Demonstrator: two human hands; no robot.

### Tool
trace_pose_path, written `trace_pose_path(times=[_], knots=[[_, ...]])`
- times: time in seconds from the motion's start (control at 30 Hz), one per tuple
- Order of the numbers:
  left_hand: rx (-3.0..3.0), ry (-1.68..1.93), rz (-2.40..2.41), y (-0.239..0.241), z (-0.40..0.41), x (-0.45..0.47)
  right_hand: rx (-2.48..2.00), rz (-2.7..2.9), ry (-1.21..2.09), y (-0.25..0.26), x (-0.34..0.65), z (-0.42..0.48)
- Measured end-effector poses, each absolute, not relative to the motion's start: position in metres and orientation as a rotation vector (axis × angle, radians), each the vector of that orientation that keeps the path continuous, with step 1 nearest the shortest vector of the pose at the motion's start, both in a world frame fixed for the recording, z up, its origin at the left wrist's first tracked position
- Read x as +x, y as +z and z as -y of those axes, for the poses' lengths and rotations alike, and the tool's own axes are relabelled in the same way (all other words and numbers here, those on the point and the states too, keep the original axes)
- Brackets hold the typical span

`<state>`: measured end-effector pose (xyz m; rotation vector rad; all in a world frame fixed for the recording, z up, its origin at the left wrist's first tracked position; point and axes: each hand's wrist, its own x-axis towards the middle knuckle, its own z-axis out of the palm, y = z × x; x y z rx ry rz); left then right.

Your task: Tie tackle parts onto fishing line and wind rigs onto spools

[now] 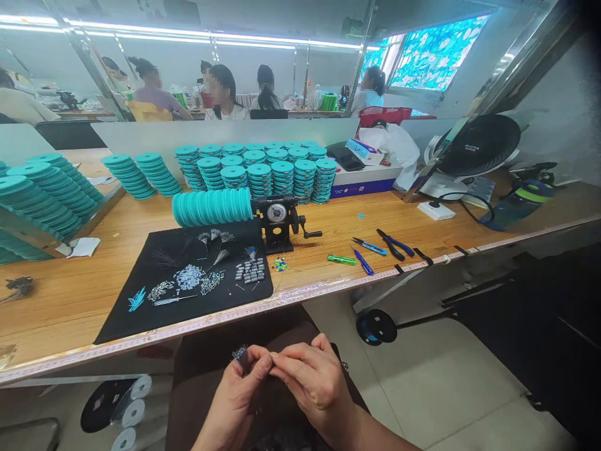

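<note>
My left hand (241, 391) is closed on a small dark bundle with pale speckled tips (240, 354), which sticks up past the index finger. Its thumb and fingertips meet those of my right hand (312, 376), held in a pinch; whatever lies between the right fingertips is too small or hidden to name. Both hands are low, in front of the table edge. Beyond them, a black mat (159, 250) carries fanned bundles of fine strands (218, 255), grey cylindrical weights (250, 270), small pale pieces (189, 277), turquoise slips (136, 299) and a thin tool (176, 300).
A hand-crank winder (277, 219) holds a row of turquoise spools (211, 208). Stacked spools (259, 178) stand behind it. Pliers (393, 244), a blue-handled cutter (370, 246) and a green knife (342, 259) lie right. A fan (479, 147) and bottle (521, 203) stand farther right.
</note>
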<state>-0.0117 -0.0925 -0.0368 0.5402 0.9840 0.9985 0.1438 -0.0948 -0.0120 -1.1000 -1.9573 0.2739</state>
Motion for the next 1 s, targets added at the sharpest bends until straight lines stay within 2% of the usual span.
trace_pose_path(times=[0.13, 0.3, 0.5, 0.6, 0.67, 0.87, 1.0], knots=[[0.645, 1.005, -1.053, -0.039, 0.09, -0.015, -1.105, 1.955, 0.261, -0.017, 0.144, 0.095], [1.116, 0.998, -1.291, -0.027, 0.089, -0.023, -1.139, 1.893, 0.403, -0.016, 0.141, 0.095], [1.29, 1.065, -1.322, -0.02, 0.084, -0.029, -1.399, 1.697, 0.999, -0.012, 0.14, 0.092], [1.267, 1.081, -1.305, -0.018, 0.077, -0.03, -1.344, 1.432, 1.388, -0.02, 0.14, 0.088], [1.28, 1.07, -1.307, -0.019, 0.073, -0.032, -1.29, 1.271, 1.527, -0.028, 0.14, 0.085], [1.305, 0.906, -1.35, -0.033, 0.07, -0.046, -1.258, 1.088, 1.604, -0.046, 0.143, 0.077], [1.217, 0.783, -1.243, -0.036, 0.077, -0.045, -1.276, 1.155, 1.52, -0.047, 0.142, 0.08]])
